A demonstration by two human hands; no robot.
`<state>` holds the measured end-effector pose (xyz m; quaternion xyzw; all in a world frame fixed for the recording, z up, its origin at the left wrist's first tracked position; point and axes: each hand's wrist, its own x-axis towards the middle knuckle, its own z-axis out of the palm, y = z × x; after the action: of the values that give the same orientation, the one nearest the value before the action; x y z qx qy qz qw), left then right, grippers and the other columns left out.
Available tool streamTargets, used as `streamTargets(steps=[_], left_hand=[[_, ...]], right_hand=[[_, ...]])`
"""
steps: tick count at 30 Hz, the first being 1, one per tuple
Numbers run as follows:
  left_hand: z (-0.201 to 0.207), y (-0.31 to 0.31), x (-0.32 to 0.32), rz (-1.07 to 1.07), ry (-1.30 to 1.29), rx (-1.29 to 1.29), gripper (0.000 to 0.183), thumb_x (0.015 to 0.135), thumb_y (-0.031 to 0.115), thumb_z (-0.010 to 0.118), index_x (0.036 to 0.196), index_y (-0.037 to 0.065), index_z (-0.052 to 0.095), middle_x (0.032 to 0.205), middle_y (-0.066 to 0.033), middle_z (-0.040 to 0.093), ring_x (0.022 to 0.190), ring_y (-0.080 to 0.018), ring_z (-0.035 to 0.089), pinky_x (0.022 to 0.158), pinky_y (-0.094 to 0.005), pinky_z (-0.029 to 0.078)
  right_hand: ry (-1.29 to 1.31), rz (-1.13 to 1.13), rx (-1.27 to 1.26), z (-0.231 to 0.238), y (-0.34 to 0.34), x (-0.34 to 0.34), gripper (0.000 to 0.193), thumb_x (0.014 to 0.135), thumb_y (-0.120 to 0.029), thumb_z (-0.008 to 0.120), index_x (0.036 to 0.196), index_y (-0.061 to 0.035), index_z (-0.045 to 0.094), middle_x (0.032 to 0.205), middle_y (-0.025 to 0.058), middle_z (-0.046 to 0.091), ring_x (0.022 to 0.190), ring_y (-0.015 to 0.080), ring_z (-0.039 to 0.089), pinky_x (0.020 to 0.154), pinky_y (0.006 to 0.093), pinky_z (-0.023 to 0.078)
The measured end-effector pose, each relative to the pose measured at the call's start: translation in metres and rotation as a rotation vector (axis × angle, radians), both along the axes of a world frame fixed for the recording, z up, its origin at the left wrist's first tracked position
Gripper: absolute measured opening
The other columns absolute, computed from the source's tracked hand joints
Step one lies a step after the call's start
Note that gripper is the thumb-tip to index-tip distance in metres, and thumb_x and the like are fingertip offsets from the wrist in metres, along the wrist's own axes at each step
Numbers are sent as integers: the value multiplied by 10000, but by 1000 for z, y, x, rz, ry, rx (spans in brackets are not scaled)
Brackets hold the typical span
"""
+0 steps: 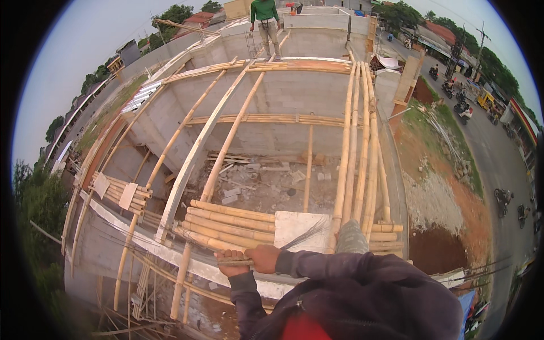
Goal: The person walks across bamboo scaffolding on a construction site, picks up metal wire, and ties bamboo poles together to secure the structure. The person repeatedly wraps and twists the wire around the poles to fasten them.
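Note:
My left hand (pixel 231 264) is closed around a short, thin grey-brown length (pixel 237 262); whether it is rope or stick I cannot tell. Close against it, my right hand (pixel 264 259) is closed at the other end of the same piece. Just beyond my right hand, a bundle of thin dark wires (pixel 306 233) fans out over a pale board (pixel 289 224). Several bamboo poles (pixel 229 222) lie side by side just past my hands, partly under that board. A pale concrete beam (pixel 212 271) runs below my hands.
Long bamboo poles (pixel 358 141) and a pale timber (pixel 198 144) span the open drop to a rubble-strewn floor (pixel 249 181). A person in green (pixel 264 17) stands on the far wall. More bamboo with small boards (pixel 127 194) lies left. A road with motorbikes (pixel 501 198) runs right.

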<state>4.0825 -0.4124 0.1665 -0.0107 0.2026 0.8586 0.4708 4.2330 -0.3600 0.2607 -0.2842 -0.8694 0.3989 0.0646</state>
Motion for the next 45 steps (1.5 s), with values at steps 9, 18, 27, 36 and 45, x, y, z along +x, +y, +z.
streamTargets(steps=[9, 18, 27, 36, 45], left_hand=[[32, -21, 40, -255, 101, -422, 416, 896, 272, 571, 1208, 14, 473, 1036, -106, 534, 960, -261, 571, 851, -396, 485], [-96, -166, 43, -393, 305, -1027, 365, 905, 245, 562, 1183, 14, 513, 1026, -126, 558, 812, -239, 603, 691, -367, 523], [-167, -289, 44, -394, 233, -1416, 351, 878, 207, 571, 1182, 39, 523, 975, -147, 588, 750, -254, 608, 568, -364, 510], [-237, -265, -5, -572, 740, -1489, 253, 846, 151, 587, 1011, -40, 614, 781, -147, 637, 622, -207, 629, 520, -326, 528], [-209, -197, -16, -913, 1528, -1153, 279, 818, 276, 595, 930, 25, 644, 798, -142, 655, 719, -258, 647, 631, -370, 513]], right_hand=[[-167, 33, 187, 21, 43, 39, 235, 751, -63, 514, 980, -10, 520, 852, 232, 620, 828, 393, 619, 698, 493, 484], [-169, -469, 554, -1, 142, 164, 154, 798, -47, 546, 933, 26, 550, 721, 288, 569, 741, 478, 568, 603, 502, 437], [-451, -986, 666, -121, 136, 297, 240, 842, -109, 565, 1029, 40, 554, 877, 298, 600, 848, 462, 578, 679, 502, 440], [-560, -1093, 329, -173, 53, 311, 230, 770, -30, 520, 991, 28, 548, 870, 299, 615, 866, 446, 609, 698, 510, 474], [-473, -1194, 312, -158, 37, 307, 196, 772, -43, 534, 938, 58, 557, 839, 308, 605, 853, 486, 575, 698, 516, 446]])
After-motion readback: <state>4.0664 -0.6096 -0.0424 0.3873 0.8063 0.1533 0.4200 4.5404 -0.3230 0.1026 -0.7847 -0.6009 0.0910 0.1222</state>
